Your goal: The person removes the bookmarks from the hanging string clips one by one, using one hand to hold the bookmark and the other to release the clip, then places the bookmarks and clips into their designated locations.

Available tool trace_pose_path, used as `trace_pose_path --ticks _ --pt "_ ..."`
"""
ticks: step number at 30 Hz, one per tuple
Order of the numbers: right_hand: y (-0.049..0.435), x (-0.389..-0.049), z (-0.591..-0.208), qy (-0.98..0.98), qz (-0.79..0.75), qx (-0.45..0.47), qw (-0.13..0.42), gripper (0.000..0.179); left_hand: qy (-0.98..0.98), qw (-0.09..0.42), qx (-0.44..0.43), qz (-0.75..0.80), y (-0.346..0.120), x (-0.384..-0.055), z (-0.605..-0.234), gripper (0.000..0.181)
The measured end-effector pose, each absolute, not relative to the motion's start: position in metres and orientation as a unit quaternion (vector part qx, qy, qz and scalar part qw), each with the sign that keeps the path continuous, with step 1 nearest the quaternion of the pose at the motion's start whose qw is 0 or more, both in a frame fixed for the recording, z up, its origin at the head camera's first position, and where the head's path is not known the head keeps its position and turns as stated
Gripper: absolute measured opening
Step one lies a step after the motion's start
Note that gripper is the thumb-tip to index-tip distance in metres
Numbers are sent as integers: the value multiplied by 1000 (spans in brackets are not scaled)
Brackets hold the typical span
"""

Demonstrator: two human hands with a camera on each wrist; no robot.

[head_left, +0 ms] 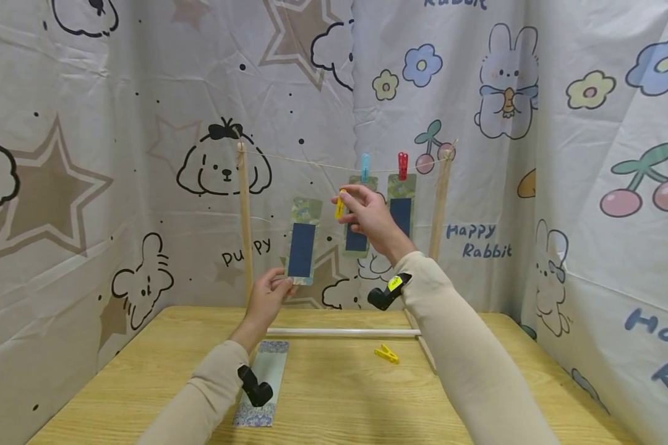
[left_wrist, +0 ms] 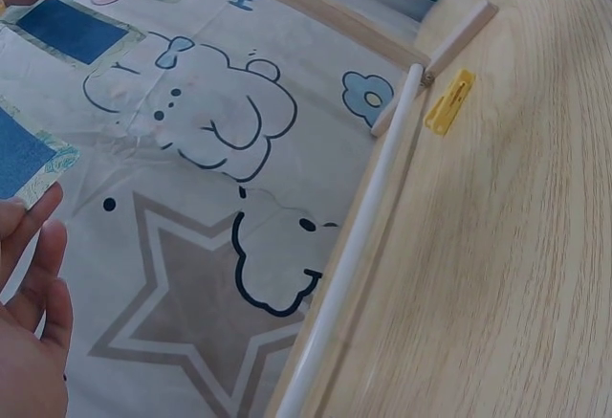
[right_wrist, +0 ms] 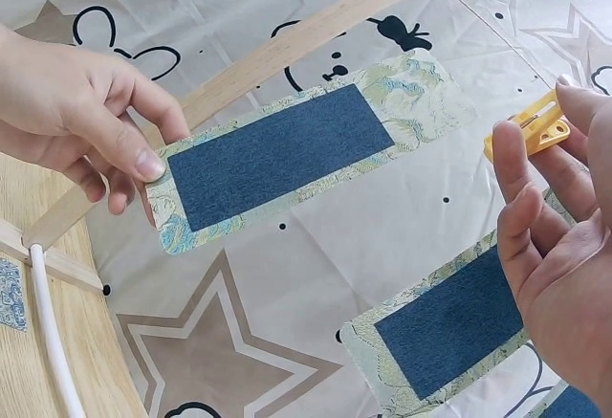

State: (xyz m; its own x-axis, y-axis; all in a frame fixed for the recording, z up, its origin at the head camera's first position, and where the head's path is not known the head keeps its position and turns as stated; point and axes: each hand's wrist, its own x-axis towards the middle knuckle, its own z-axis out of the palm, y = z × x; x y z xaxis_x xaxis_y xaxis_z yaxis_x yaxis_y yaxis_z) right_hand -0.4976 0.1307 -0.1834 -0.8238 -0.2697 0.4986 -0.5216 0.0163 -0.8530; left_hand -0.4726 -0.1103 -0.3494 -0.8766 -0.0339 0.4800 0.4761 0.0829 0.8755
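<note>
My left hand (head_left: 267, 296) pinches the lower end of a green patterned strip with a dark blue panel (head_left: 301, 247), held upright and slightly tilted below the string (head_left: 306, 162). My right hand (head_left: 370, 213) holds a yellow clothespin (head_left: 341, 204) between thumb and fingers, just below the string and right of the strip's top. In the right wrist view the clothespin (right_wrist: 535, 133) is apart from the strip (right_wrist: 282, 155). Behind my right hand, a similar strip (head_left: 356, 242) hangs from a light blue clothespin (head_left: 365, 167), partly hidden. Another strip (head_left: 401, 213) hangs from a red clothespin (head_left: 403, 165).
Wooden posts (head_left: 244, 216) carry the string at both ends. A white rod (head_left: 345, 332) runs low between their bases. On the table (head_left: 334, 402) lie a second yellow clothespin (head_left: 386, 353) and a pale strip with blue floral ends (head_left: 273, 357), partly covered by my left arm.
</note>
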Motion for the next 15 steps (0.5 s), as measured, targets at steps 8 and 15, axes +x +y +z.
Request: trace_pose_path --ticks 8,15 --pt "130 -495 -189 -714 632 285 93 42 -720 197 -146 -649 -117 -468 -349 35" --pt "134 -492 -194 -711 637 285 86 41 -724 203 -140 -644 -121 -463 -350 37"
